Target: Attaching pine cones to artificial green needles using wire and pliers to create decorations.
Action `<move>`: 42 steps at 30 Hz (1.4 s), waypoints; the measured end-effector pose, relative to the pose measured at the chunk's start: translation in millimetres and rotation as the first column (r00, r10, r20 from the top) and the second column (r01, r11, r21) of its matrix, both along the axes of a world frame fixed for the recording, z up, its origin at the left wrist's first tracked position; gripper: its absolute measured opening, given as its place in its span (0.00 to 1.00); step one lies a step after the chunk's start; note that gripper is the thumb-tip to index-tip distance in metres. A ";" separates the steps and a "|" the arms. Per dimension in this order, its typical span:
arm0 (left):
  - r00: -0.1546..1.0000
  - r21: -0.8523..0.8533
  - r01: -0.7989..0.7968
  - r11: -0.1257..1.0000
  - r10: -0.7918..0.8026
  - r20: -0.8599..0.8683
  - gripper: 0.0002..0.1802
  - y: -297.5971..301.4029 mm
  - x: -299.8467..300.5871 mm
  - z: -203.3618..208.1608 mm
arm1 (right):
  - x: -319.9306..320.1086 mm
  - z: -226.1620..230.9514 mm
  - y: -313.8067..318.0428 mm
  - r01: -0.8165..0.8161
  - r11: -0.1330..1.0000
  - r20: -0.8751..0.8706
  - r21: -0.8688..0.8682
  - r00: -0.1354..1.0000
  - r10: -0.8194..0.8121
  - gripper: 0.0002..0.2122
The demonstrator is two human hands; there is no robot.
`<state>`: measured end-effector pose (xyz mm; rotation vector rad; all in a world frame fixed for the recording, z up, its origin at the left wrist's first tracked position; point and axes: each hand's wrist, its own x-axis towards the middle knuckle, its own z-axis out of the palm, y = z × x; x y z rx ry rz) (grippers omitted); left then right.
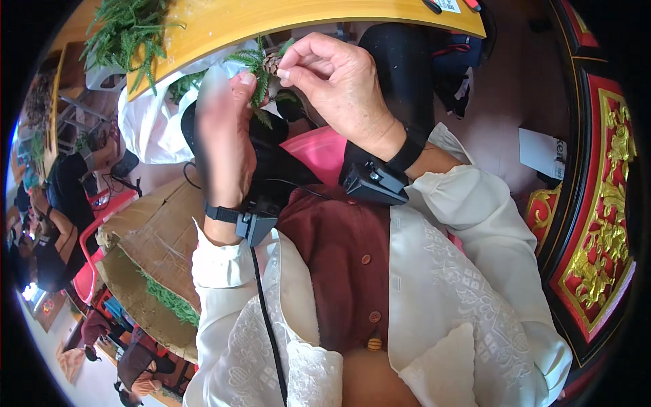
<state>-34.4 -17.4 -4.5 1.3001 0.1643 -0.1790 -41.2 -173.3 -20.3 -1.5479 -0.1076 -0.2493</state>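
Between my hands, just below the table edge, is a green artificial fir sprig (258,63) with a small brown pine cone (272,64) against it. My left hand (229,132), partly blurred, is closed on the sprig, its thumb pressed near the stem. From the other side my right hand (342,85) pinches the right edge of the pine cone with thumb and forefinger. Some dark green leaves hang just under the cone. Both wrists carry black straps with small dark devices.
A yellow table (285,15) spans the top, with a heap of green sprigs (129,34) at its left. Below it hangs a white plastic bag (152,129). A cardboard box (152,237) holding greenery stands left, beside a pink chair (85,261). A carved red-and-gold panel (600,210) stands right. Other people sit far left.
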 end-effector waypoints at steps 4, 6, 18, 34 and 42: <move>0.999 0.003 0.003 1.000 -0.003 -0.039 0.09 1.7 -0.1 -2.5 | 0.8 -3.0 -0.2 -0.026 1.000 -0.026 0.006 0.999 0.026 0.03; 0.997 -0.135 0.024 0.991 -0.035 -0.074 0.10 1.6 0.6 -2.3 | 1.4 -3.3 0.0 -0.035 0.999 -0.062 0.034 0.997 0.037 0.03; 0.937 0.482 -0.087 0.872 -0.093 0.337 0.05 0.9 0.4 -12.1 | 3.8 -6.9 -3.1 -0.089 0.979 -0.136 0.181 0.984 0.115 0.03; 0.992 -0.012 0.129 0.992 -0.129 0.013 0.14 5.6 6.7 -9.2 | 1.5 -3.0 -2.5 -0.049 0.999 -0.055 0.006 0.997 0.049 0.03; 0.999 -0.114 0.039 0.993 -0.041 -0.016 0.13 4.1 5.2 -3.9 | 3.4 -3.7 -2.2 -0.042 0.998 -0.065 0.049 0.997 0.045 0.04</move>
